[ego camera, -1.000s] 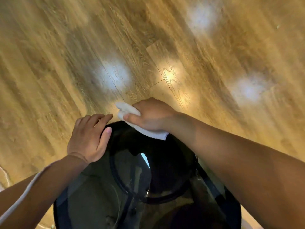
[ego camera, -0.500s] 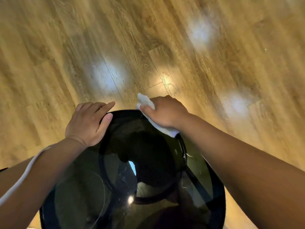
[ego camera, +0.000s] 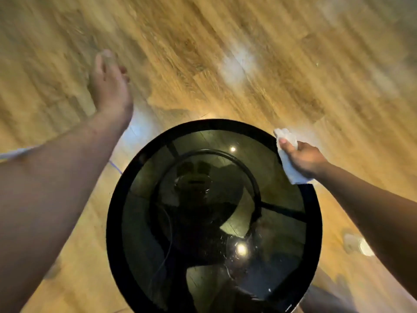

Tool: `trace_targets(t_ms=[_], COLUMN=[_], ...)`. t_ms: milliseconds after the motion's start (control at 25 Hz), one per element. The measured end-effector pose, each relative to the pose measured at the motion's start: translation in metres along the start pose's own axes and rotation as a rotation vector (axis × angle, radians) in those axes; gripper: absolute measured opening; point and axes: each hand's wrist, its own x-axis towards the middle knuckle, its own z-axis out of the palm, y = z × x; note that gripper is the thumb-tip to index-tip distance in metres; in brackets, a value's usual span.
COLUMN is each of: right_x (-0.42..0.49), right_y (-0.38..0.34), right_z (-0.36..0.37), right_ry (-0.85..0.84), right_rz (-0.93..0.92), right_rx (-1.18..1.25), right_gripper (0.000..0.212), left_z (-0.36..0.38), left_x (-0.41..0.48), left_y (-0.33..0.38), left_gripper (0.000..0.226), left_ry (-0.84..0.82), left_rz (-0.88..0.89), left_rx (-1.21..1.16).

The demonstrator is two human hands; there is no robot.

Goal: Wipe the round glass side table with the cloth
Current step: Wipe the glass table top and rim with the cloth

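Left hand [ego camera: 110,86] is off the worktop [ego camera: 114,211] now, swung away, open and empty. Right hand [ego camera: 304,158], gripping the cloth [ego camera: 293,175], slid round the rim, so edge-wiping probably carries on.

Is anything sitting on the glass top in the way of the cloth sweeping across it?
Nothing visible. The right hand holds the cloth at the far-right rim of the table; its top shows only reflections, and the left hand is out over the floor.

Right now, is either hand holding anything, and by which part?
The right hand grips the white cloth around its middle, both ends sticking out, at the table rim. The left hand holds nothing.
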Motion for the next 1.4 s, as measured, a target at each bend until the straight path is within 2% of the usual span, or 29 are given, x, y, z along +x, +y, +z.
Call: trace_targets(t_ms=[40,80,200,280,320,440,560,640,800,880,960,1040,1120,1200,1320,1400], right_x=[-0.007,-0.01,-0.015,-0.016,-0.014,0.0,0.013,0.01,-0.014,-0.029,-0.045,-0.065,-0.092,-0.124,-0.142,-0.117], right_y=[0.005,0.005,-0.004,-0.004,-0.005,-0.022,-0.022,-0.002,0.035,0.054,0.071,0.085,0.095,0.107,0.112,0.104], right_z=[0.004,0.007,0.009,0.006,0.006,0.006,0.001,0.0,0.003,0.007,0.014,0.025,0.036,0.047,0.054,0.048], right_ry=[0.012,0.024,0.04,0.059,0.064,0.042,-0.022,-0.065,-0.11,-0.121,-0.096,-0.055,-0.002,0.038,0.025,0.052], right_rz=[0.023,0.03,-0.008,-0.054,-0.086,-0.192,-0.214,-0.165,-0.02,0.054,0.1,0.105,0.126,0.211,0.262,0.158], right_rx=[0.03,0.049,0.084,0.133,0.149,0.119,0.19,0.291,0.572,0.666,0.668,0.631,0.626,0.66,0.562,0.491], right_gripper=[0.085,0.083,0.073,0.063,0.059,0.051,0.05,0.05,0.049,0.049,0.051,0.045,0.03,0.024,0.028,0.034], left_z=[-0.018,-0.038,-0.086,-0.074,-0.058,0.004,0.09,0.144,0.235,0.275,0.296,0.302,0.302,0.303,0.306,0.305], left_x=[0.022,0.041,0.062,0.03,0.006,-0.063,-0.109,-0.126,-0.14,-0.151,-0.162,-0.164,-0.156,-0.154,-0.152,-0.147], left_y=[0.015,0.024,0.026,0.021,0.017,-0.007,-0.016,-0.014,-0.005,-0.001,-0.006,-0.01,-0.009,-0.008,-0.013,-0.016], left_gripper=[0.023,0.026,0.027,0.027,0.026,0.026,0.047,0.051,0.041,0.043,0.044,0.041,0.03,0.023,0.027,0.029], left_ry=[0.072,0.074,-0.093,-0.164,-0.244,-0.629,-0.952,-1.072,-1.168,-1.361,-1.642,-1.834,-1.901,-1.952,-1.963,-1.968], left_rz=[-0.042,-0.072,-0.125,-0.107,-0.053,0.239,0.509,0.534,0.523,0.442,0.333,0.372,0.337,0.343,0.495,0.513], left_rx=[-0.011,0.048,0.277,0.462,0.537,0.789,0.958,0.98,1.079,1.231,1.451,1.601,1.613,1.623,1.626,1.588])
